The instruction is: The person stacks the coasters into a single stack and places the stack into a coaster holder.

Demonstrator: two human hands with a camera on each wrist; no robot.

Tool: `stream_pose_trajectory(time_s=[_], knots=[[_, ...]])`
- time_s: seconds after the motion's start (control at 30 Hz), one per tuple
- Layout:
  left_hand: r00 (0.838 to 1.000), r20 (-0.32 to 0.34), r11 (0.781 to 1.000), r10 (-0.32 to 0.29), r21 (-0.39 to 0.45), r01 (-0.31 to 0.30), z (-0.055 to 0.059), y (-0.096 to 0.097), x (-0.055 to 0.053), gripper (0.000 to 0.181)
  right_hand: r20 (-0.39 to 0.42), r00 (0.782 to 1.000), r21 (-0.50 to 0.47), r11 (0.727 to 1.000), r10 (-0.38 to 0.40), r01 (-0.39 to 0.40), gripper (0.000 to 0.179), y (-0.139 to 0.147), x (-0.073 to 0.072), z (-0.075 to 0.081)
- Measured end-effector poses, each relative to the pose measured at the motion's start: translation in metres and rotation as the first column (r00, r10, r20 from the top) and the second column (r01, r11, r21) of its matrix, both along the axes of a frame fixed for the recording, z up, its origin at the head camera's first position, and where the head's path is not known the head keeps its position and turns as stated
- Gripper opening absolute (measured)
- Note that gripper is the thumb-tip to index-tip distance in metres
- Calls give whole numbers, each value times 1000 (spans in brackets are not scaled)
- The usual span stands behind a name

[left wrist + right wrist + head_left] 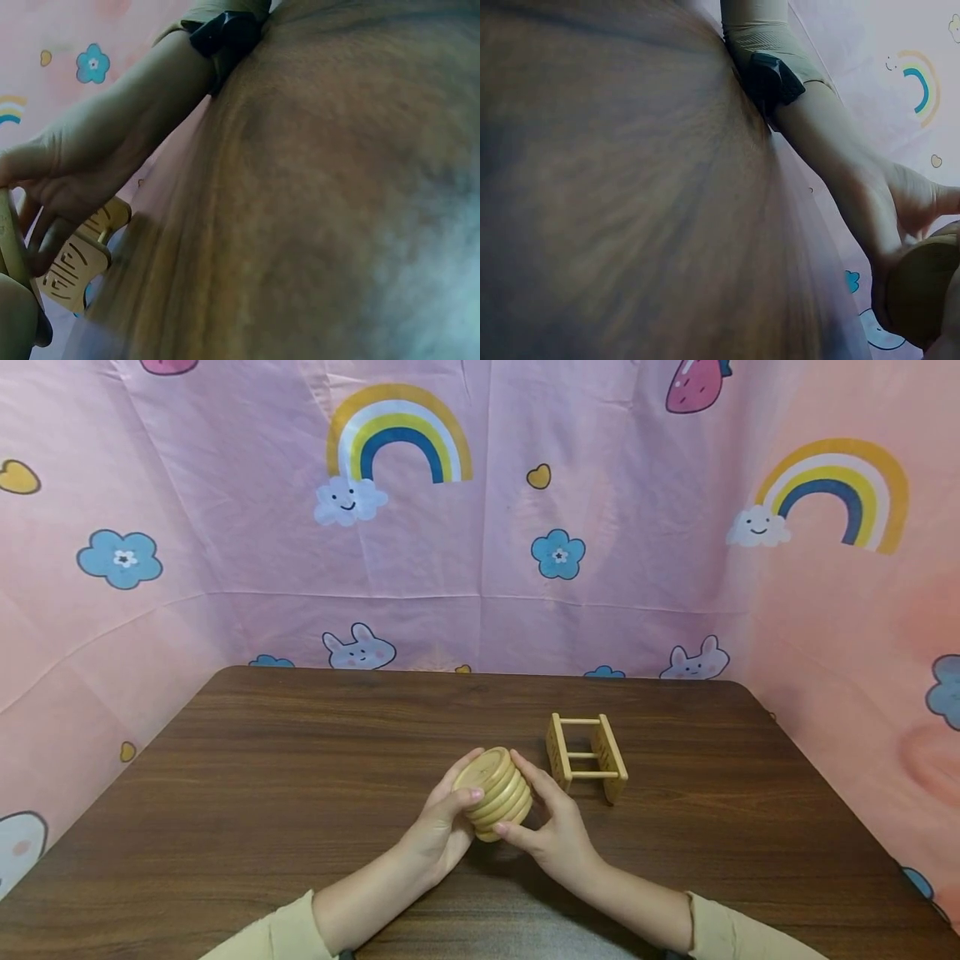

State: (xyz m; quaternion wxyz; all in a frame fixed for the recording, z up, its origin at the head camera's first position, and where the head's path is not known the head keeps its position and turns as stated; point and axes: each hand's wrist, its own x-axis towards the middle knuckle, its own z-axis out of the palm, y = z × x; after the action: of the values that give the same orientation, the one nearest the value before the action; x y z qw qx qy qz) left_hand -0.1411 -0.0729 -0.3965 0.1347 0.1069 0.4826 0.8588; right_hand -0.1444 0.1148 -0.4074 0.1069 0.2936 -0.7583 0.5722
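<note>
Both hands hold a stack of several round wooden coasters [501, 795] above the table, tilted so that the top disc's recessed face shows in the head view. My left hand [441, 833] grips the stack from the left, its thumb over the top coaster's rim. From the right, my right hand [564, 842] holds the coasters' edges between thumb and fingers. In the right wrist view the bottom coaster [922, 292] shows its flat underside. Just beyond the right hand stands a wooden coaster rack [612, 750], two side panels joined by thin rods, with no coasters inside.
The dark wood-grain table [315, 752] spreads out on every side of the hands. Pink printed cloth [480, 552] hangs behind its far edge and along both sides. In the left wrist view the rack's side panel [75, 270] shows carved slots.
</note>
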Motion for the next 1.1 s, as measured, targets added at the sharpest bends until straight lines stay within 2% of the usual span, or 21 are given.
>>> stream_pose_trajectory(time_s=[0.23, 0.57, 0.77, 1.1], knots=[[999, -5, 999, -36, -3, 36, -2, 1, 1, 91, -77, 997, -16, 1000, -28, 27, 80, 1, 2, 5], [991, -77, 994, -111, -32, 109, -3, -4, 1, 87, -170, 985, 29, 999, -22, 27, 78, 9, 3, 15], [987, -105, 986, -125, -122, 112, -4, -11, -4, 82, -204, 979, 59, 998, 25, -14, 79, 16, 0, 21], [966, -185, 945, -180, -304, 117, -3, -19, -13, 82, -266, 961, 177, 984, 82, -35, 81, 26, -2, 29]])
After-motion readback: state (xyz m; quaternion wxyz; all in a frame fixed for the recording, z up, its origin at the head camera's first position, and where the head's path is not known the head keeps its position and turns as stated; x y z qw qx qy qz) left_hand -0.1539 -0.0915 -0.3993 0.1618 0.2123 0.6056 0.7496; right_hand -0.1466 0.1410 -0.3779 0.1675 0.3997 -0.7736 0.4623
